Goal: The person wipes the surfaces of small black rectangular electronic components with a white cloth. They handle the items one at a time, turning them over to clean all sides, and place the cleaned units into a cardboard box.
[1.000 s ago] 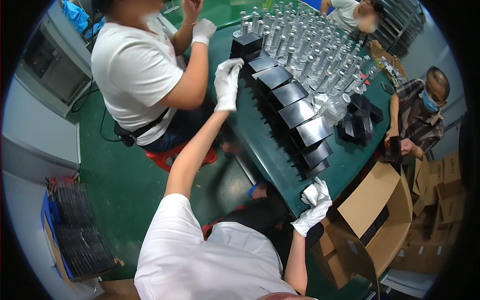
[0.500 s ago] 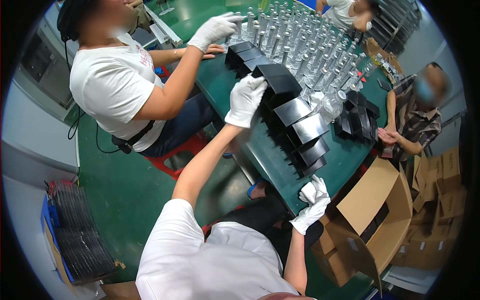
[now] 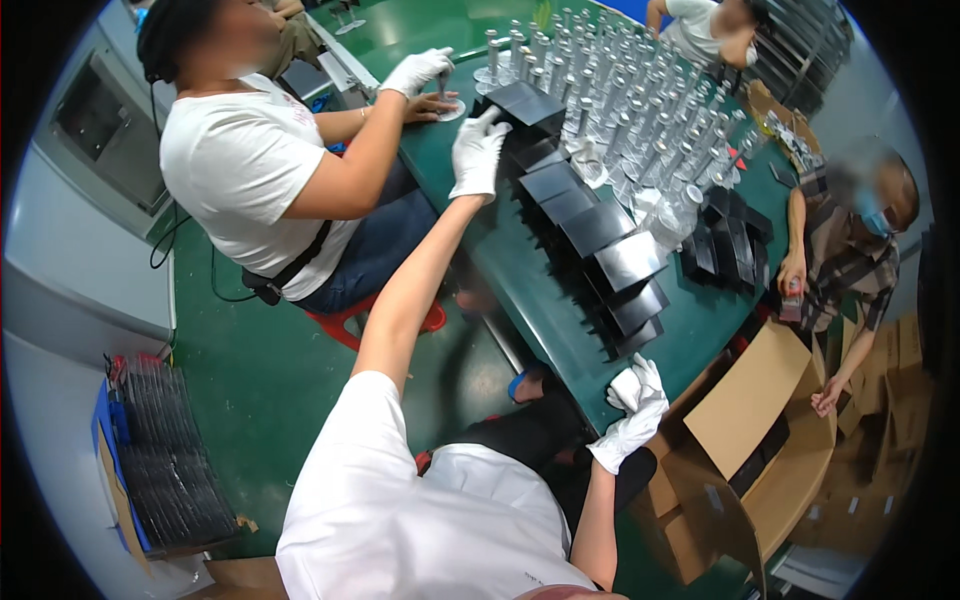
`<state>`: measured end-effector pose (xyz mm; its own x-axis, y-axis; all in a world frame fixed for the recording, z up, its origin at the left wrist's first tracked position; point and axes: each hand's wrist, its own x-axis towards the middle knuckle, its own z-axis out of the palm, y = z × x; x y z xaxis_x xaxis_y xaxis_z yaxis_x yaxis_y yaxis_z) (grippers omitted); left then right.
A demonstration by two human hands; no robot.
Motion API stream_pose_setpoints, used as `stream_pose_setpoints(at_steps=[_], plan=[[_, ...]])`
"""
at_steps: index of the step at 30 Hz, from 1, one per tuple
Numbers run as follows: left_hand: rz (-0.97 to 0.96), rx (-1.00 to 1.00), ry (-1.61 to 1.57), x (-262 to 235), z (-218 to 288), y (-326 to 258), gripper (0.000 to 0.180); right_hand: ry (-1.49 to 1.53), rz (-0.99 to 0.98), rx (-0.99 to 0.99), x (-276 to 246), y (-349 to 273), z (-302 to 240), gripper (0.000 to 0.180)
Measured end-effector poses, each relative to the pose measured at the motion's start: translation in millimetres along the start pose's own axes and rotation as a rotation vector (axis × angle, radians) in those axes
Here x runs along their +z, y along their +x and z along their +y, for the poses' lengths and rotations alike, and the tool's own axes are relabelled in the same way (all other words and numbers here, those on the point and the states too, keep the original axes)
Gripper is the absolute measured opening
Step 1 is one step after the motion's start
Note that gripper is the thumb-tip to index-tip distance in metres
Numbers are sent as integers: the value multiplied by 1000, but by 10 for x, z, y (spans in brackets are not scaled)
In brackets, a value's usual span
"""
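Note:
My left hand [image 3: 478, 158], in a white glove, reaches across the table. Its fingers are closed at the near end of a glossy black angular plastic piece [image 3: 527, 106], which sits higher than the row beside it. That row of similar black pieces [image 3: 598, 229] runs along the table toward me. My right hand [image 3: 632, 415], also gloved, is by the table's near corner. Its fingers curl round a small white bundle, perhaps cloth; I cannot make out what it is.
Many metal posts on clear round bases [image 3: 640, 120] crowd the far table. More black pieces [image 3: 722, 240] stand at the right. An open cardboard box [image 3: 745, 400] adjoins the right edge. At left, a co-worker's gloved hand [image 3: 418, 72] holds a post; another person [image 3: 850, 230] stands at right.
My left hand has moved up and slightly left with the black piece. My right hand has barely moved. The left co-worker's post has come away from the group; the right person's hands have separated.

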<state>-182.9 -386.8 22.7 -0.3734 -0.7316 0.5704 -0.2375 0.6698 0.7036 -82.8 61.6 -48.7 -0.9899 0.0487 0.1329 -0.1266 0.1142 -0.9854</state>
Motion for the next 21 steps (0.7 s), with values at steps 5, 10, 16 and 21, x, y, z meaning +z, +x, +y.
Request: stream_pose_setpoints(at_steps=[5, 10, 16, 21], plan=[[61, 35, -321, -526, 339, -848, 21, 51, -38, -10, -6, -5, -52, 50], [-156, 200, -315, -862, 861, -1769, 27, 52, -34, 7, -29, -15, -49, 48], [-175, 396, -4, -611, 1200, -1843, 34, 55, -33, -38, -50, 2, 45, 47], [-160, 227, -315, -465, 1295, -1553, 13, 10, -1, -83, -81, 3, 147, 44]])
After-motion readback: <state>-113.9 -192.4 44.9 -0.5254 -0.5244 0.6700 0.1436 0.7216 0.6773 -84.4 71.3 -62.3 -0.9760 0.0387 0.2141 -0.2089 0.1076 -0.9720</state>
